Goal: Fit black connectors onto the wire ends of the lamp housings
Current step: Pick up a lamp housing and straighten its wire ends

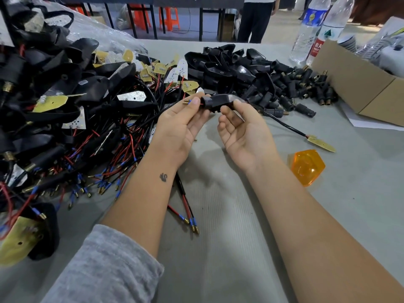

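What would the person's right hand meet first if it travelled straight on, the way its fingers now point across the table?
Probably the pile of black connectors beyond the black housing that the right hand already holds. Depth is uncertain; it might pass above them.

- Lying across the left of the table (229, 248): a big heap of wired housings (65, 110), their wire ends trailing toward the near edge.
- Sitting behind centre: a pile of loose housings (225, 66), with a spread of connectors (303, 88) just to its right.
- Standing at the far right: a cardboard box (358, 88), with two bottles (314, 29) behind its left corner.
- Hovering before the loose pile, side by side: left hand (181, 130) and right hand (242, 134), holding one housing (218, 101) between them.
- Resting right of the right forearm: a lens cover (307, 167), with a wired board (321, 144) lying just behind it.
- Lying between the forearms: two wire ends (188, 217).
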`<state>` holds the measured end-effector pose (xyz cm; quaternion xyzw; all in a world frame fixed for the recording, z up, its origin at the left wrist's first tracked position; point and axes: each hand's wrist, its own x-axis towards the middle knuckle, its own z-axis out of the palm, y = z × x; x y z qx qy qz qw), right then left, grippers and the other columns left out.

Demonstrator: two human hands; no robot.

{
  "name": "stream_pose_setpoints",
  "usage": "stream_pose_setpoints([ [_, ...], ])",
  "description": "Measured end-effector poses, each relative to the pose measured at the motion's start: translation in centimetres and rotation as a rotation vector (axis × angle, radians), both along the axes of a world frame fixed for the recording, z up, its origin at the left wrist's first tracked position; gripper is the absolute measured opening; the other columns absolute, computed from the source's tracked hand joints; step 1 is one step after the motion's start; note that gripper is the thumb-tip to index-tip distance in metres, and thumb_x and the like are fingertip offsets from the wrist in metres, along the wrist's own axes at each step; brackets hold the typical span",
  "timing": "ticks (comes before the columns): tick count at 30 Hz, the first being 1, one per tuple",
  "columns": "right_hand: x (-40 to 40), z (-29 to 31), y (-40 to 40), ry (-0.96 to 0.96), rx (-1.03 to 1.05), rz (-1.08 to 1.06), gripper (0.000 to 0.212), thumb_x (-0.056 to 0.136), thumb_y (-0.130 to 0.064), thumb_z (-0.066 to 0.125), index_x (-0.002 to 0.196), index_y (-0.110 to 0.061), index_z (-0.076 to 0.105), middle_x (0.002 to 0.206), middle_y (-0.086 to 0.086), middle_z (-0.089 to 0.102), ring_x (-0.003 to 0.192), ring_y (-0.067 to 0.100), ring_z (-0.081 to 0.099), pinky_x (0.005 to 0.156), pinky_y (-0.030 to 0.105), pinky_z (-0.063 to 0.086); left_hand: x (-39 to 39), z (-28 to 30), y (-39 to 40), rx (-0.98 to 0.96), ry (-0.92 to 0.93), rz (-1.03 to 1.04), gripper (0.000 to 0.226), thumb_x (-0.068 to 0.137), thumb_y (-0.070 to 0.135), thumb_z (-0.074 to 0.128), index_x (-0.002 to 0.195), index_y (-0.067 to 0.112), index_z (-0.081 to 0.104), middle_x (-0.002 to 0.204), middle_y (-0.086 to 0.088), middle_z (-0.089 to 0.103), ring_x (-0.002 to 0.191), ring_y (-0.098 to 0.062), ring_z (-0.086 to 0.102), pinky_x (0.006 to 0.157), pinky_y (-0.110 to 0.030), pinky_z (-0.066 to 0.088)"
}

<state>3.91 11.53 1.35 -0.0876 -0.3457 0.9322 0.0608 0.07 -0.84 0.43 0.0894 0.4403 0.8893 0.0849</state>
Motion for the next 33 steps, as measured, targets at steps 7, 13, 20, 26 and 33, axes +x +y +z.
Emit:
stream_pose_setpoints([
  [7, 0.0, 0.0, 0.0, 0.015, 0.019, 0.029, 0.024, 0.099, -0.012, 0.046, 0.084, -0.006, 0.064, 0.069, 0.008, 0.072, 0.056, 0.012, 0.066, 0.054, 0.02, 0.055, 0.4, -0.1, 0.1, -0.12, 0.009, 0.033, 0.021, 0.101, 0.033, 0.049, 0.111, 0.029, 0.067, 0.116, -0.01, 0.07, 0.105, -0.025, 0.069, 0.08, -0.03, 0.057],
  [13, -0.2, -0.2, -0.1, -0.019, 0.058, 0.044, 0.014, 0.099, -0.011, 0.051, 0.091, -0.01, 0.061, 0.065, 0.004, 0.069, 0.054, 0.01, 0.064, 0.055, 0.018, 0.055, 0.6, 0.1, 0.3, -0.16, 0.024, -0.124, 0.025, 0.103, 0.026, 0.045, 0.119, 0.03, 0.064, 0.114, 0.0, 0.072, 0.108, -0.015, 0.067, 0.083, -0.025, 0.055],
  [20, -0.3, -0.2, -0.5, -0.038, 0.238, 0.046, 0.012, 0.099, -0.015, 0.053, 0.092, -0.01, 0.061, 0.063, 0.003, 0.066, 0.054, 0.01, 0.059, 0.055, 0.018, 0.052, 0.6, -0.2, 0.9, -0.231, 0.116, -0.032, 0.027, 0.104, 0.022, 0.042, 0.114, 0.033, 0.065, 0.118, 0.0, 0.069, 0.104, -0.02, 0.067, 0.08, -0.03, 0.054],
  [26, 0.4, -0.6, -0.9, 0.053, 1.133, -0.2, 0.016, 0.092, -0.012, 0.056, 0.085, -0.021, 0.067, 0.065, 0.0, 0.063, 0.06, 0.016, 0.059, 0.06, 0.035, 0.052, 0.0, 0.2, 0.1, -0.183, -0.027, 0.24, 0.027, 0.106, 0.023, 0.034, 0.1, 0.023, 0.061, 0.1, -0.008, 0.073, 0.09, -0.021, 0.073, 0.073, -0.03, 0.058],
  [33, 0.0, -1.1, 0.9, -0.155, 1.703, -0.451, 0.035, 0.087, -0.015, 0.053, 0.121, -0.024, 0.058, 0.116, -0.001, 0.049, 0.114, 0.021, 0.041, 0.09, 0.031, 0.036, 0.0, 0.4, -0.1, -0.188, -0.035, 0.369, 0.028, 0.107, 0.027, 0.032, 0.099, 0.024, 0.059, 0.11, -0.011, 0.07, 0.091, -0.022, 0.073, 0.072, -0.029, 0.058],
])
